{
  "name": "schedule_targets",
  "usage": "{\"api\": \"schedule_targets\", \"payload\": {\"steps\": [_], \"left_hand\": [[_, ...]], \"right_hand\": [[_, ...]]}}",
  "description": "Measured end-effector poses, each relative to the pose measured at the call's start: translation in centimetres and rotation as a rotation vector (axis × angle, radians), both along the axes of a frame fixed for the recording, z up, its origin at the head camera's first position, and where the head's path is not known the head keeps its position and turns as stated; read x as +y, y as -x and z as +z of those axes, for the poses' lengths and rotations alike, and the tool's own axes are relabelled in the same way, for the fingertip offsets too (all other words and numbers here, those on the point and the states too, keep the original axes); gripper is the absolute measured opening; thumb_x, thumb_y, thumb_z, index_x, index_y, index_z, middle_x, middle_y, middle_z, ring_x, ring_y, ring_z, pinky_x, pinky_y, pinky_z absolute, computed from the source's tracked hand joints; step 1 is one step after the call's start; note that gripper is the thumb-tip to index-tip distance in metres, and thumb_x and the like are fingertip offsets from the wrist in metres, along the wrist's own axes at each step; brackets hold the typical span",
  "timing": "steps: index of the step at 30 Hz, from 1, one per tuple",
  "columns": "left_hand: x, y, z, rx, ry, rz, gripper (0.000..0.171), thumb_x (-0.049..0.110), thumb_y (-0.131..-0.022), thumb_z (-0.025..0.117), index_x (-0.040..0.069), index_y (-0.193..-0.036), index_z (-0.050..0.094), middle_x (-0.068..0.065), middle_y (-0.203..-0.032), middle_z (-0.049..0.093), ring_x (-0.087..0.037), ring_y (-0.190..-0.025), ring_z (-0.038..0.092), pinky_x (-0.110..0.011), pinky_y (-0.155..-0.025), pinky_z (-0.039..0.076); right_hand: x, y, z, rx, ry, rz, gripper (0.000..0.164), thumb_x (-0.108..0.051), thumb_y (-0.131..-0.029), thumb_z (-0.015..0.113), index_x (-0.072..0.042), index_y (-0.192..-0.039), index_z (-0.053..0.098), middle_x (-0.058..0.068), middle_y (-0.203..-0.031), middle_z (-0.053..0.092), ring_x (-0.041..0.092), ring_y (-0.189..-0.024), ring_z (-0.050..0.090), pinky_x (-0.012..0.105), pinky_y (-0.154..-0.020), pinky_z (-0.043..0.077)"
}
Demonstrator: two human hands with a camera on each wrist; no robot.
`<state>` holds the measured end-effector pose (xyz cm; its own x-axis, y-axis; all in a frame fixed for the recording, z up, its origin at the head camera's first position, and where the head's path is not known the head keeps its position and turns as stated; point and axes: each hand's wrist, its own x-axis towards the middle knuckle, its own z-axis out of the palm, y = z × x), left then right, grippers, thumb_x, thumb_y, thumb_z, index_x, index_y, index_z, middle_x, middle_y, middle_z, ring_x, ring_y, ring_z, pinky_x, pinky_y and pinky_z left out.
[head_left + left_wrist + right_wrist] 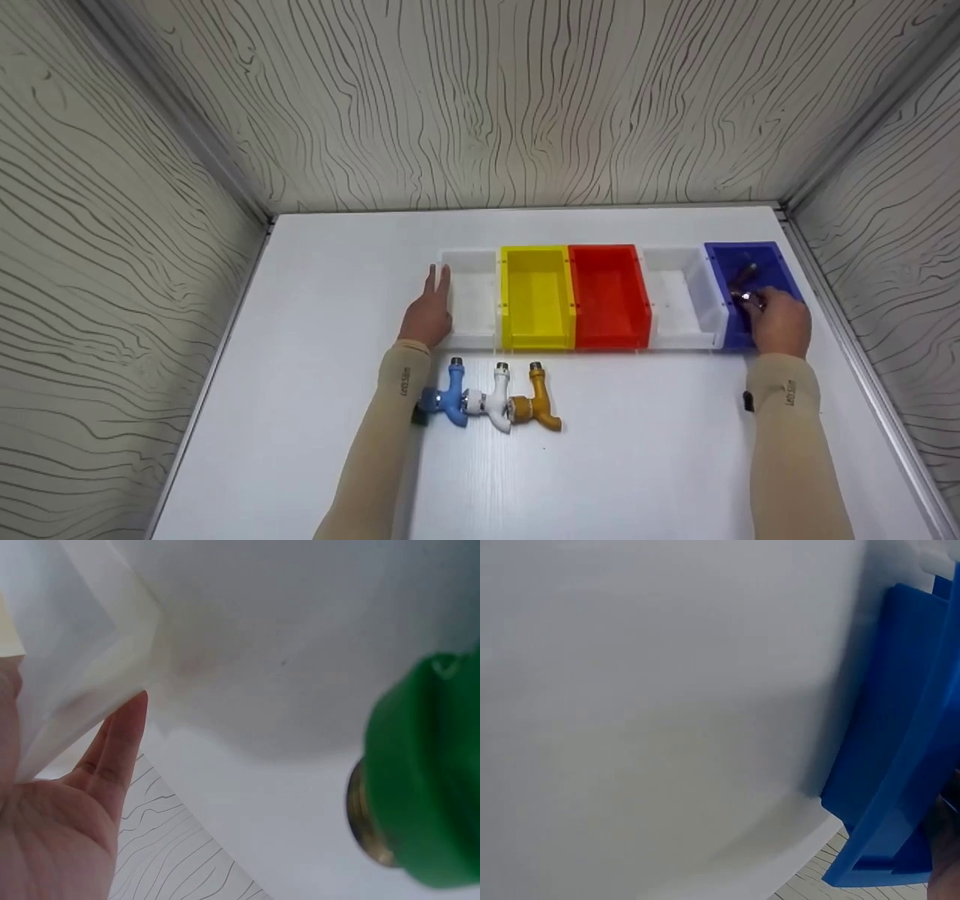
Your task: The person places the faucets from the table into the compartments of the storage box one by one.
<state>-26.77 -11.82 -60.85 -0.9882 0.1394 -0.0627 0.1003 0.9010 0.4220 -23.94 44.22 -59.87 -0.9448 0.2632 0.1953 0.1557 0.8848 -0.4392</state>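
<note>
My right hand reaches over the front right of the blue bin, its fingers gripping a shiny metal tap inside; the hand covers part of the tap. At the row's other end, my left hand rests against the outer side of the left white bin with its fingers straight. Just in front of the bins lie a light blue tap, a white tap and an orange-yellow tap. A green tap part shows large in the left wrist view, mostly hidden by my forearm in the head view.
Between the end bins stand a yellow bin, a red bin and another white bin, side by side on the white table. Wood-patterned walls enclose the table at the back and both sides.
</note>
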Motion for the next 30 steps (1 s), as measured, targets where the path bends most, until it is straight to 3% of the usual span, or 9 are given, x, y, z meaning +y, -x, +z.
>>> {"api": "schedule_targets", "payload": {"steps": [4, 12, 21, 27, 30], "left_hand": [[0.02, 0.09, -0.27, 0.003, 0.014, 0.003, 0.081, 0.0, -0.098, 0.057, 0.013, -0.167, 0.017, -0.021, -0.172, 0.017, -0.032, -0.1, 0.072, -0.041, -0.086, 0.061], [0.04, 0.15, -0.18, -0.015, 0.007, 0.009, 0.081, 0.001, -0.099, 0.055, 0.014, -0.168, 0.015, -0.019, -0.173, 0.015, -0.034, -0.11, 0.071, -0.042, -0.094, 0.06], [-0.05, 0.06, -0.09, -0.004, 0.0, 0.004, 0.082, -0.001, -0.098, 0.057, 0.014, -0.167, 0.017, -0.019, -0.173, 0.016, -0.034, -0.104, 0.071, -0.042, -0.092, 0.06], [-0.03, 0.01, 0.0, -0.017, -0.006, 0.014, 0.082, -0.001, -0.098, 0.057, 0.015, -0.168, 0.016, -0.018, -0.173, 0.014, -0.035, -0.113, 0.07, -0.042, -0.097, 0.059], [-0.02, 0.01, -0.1, -0.025, -0.001, 0.006, 0.082, 0.0, -0.098, 0.057, 0.015, -0.168, 0.015, -0.018, -0.174, 0.013, -0.033, -0.106, 0.071, -0.041, -0.091, 0.06]], "right_hand": [[0.12, 0.12, -0.37, 0.013, -0.055, 0.015, 0.023, -0.002, -0.096, 0.068, 0.016, -0.109, 0.062, 0.044, -0.104, 0.063, 0.063, -0.097, 0.06, 0.072, -0.085, 0.046], [0.11, 0.04, -0.67, 0.056, -0.119, 0.039, 0.02, 0.001, -0.093, 0.07, 0.018, -0.098, 0.06, 0.044, -0.094, 0.062, 0.062, -0.092, 0.057, 0.071, -0.079, 0.044], [-0.06, 0.18, -0.53, 0.015, -0.162, 0.054, 0.024, 0.0, -0.093, 0.07, 0.021, -0.101, 0.06, 0.046, -0.095, 0.061, 0.063, -0.093, 0.057, 0.073, -0.081, 0.045], [-0.14, 0.17, -0.23, -0.029, -0.112, 0.038, 0.027, -0.003, -0.096, 0.067, 0.02, -0.11, 0.064, 0.044, -0.107, 0.053, 0.064, -0.094, 0.057, 0.073, -0.081, 0.046], [-0.09, 0.04, -0.05, -0.034, -0.098, 0.038, 0.026, -0.003, -0.097, 0.067, 0.017, -0.114, 0.066, 0.043, -0.109, 0.051, 0.064, -0.095, 0.057, 0.072, -0.081, 0.047]]}}
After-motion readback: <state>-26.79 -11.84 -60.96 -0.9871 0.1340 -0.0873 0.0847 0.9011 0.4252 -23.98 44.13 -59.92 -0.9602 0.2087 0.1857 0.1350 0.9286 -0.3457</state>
